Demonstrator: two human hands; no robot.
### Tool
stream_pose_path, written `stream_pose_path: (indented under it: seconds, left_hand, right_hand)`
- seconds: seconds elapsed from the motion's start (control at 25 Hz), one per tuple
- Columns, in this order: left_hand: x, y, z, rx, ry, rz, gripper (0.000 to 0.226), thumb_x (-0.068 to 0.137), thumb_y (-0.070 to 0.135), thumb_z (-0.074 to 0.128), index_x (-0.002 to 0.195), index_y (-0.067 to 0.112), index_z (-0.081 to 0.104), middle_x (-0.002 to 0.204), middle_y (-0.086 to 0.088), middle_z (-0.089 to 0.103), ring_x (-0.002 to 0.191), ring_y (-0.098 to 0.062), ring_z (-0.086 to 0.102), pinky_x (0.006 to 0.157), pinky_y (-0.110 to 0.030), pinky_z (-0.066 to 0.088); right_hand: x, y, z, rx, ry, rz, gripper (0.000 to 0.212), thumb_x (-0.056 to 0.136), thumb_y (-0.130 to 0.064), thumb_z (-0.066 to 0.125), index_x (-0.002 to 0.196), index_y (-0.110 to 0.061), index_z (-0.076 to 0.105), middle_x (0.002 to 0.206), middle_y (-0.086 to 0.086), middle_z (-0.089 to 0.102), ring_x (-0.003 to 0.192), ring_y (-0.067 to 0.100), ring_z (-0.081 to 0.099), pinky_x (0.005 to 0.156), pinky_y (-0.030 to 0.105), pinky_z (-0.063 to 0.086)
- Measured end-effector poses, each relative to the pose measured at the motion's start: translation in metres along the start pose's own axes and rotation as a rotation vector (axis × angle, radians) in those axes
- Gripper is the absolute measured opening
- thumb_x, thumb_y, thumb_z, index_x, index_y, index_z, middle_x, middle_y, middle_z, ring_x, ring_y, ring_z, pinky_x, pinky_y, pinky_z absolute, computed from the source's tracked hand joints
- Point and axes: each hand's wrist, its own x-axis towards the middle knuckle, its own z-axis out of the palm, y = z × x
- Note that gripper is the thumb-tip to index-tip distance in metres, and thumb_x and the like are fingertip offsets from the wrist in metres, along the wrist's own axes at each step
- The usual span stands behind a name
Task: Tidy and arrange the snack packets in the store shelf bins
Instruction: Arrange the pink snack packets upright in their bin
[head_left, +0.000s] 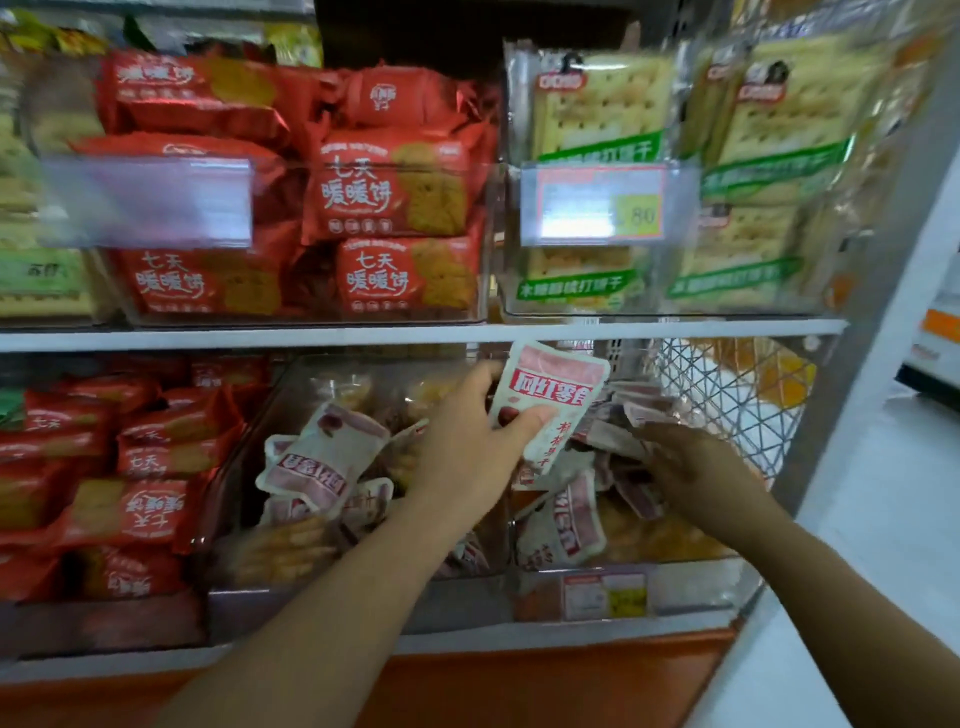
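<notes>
Lower shelf, centre of frame. Left hand (467, 441) grasps one white-and-pink foil snack pouch (550, 395), thumb across its front. The pouch is upright and lifted clear of the pile, just under the white shelf edge (260, 340).

Right hand (691, 467) reaches into the right-hand clear plastic bin (691, 582), fingertips (647, 431) at the loose pouches (571, 519) there. Motion blur; cannot tell whether it grips one or only touches.

Progress (judgement): early to middle.
- The left-hand clear plastic bin (311, 608), lower centre, holds matching pouches (311, 467) lying at all angles, some upside down, over yellowish packets.
- The right-hand bin is just as jumbled.
- Neither shows a neat row yet, so most sorting remains.
- Upper shelf looks orderly enough: red biscuit packets (389, 192) upper centre, green-and-cream cracker packets (597, 119) upper right.

Hard to read:
- Bin bottoms are hidden under the piles.
- Price tag (597, 205) text is blurred.
- Contents of the white wire basket (727, 384), right of frame, show only as orange patches.
- The left edge cuts off further packets.
</notes>
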Motion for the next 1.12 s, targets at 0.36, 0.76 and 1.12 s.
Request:
stream_pose_path:
  seconds: [0.36, 0.76, 1.12]
  left_hand:
    - [0.064, -0.014, 0.056, 0.81, -0.038, -0.02, 0.045, 0.09, 0.031, 0.059, 0.131, 0.022, 0.043, 0.118, -0.005, 0.062, 0.105, -0.026, 0.06, 0.087, -0.04, 0.05]
    - [-0.034, -0.055, -0.073, 0.711, 0.124, 0.163, 0.033, 0.081, 0.014, 0.069, 0.112, 0.024, 0.065, 0.104, 0.001, 0.068, 0.085, -0.016, 0.062, 0.079, -0.038, 0.052]
    - [-0.069, -0.105, -0.149, 0.818, 0.225, 0.055, 0.023, 0.082, 0.021, 0.066, 0.104, 0.026, 0.067, 0.103, 0.002, 0.067, 0.097, -0.023, 0.06, 0.1, -0.057, 0.035]
  right_hand:
    - [-0.037, 0.028, 0.007, 0.18, 0.117, 0.034, 0.032, 0.088, -0.011, 0.058, 0.118, -0.023, 0.062, 0.118, -0.001, 0.062, 0.109, 0.019, 0.057, 0.089, 0.028, 0.046]
    - [-0.027, -0.056, 0.008, 0.202, 0.081, -0.183, 0.027, 0.09, -0.016, 0.058, 0.116, -0.022, 0.063, 0.114, -0.012, 0.058, 0.095, -0.003, 0.053, 0.075, 0.001, 0.035]
    - [0.016, -0.188, 0.074, 0.229, -0.274, -0.37, 0.044, 0.089, -0.024, 0.061, 0.131, -0.023, 0.05, 0.122, -0.005, 0.057, 0.107, 0.007, 0.055, 0.09, 0.018, 0.043]
